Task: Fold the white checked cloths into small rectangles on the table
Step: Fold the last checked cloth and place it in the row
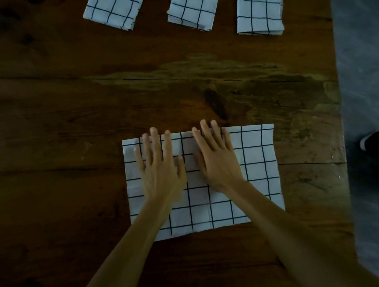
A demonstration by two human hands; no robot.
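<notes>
A white checked cloth (256,163) lies flat on the dark wooden table (50,137), near its front edge, as a wide rectangle. My left hand (159,169) rests palm down on the cloth's left half, fingers straight and reaching its far edge. My right hand (217,159) presses flat beside it at the cloth's middle, fingertips just past the far edge. Three folded checked cloths lie in a row at the back: one on the left (115,5), one in the middle (193,0), one on the right (259,4).
The table's right edge (340,99) runs down the frame, with grey floor (365,60) beyond it. A dark shoe with a white toe (376,142) stands on that floor beside the table.
</notes>
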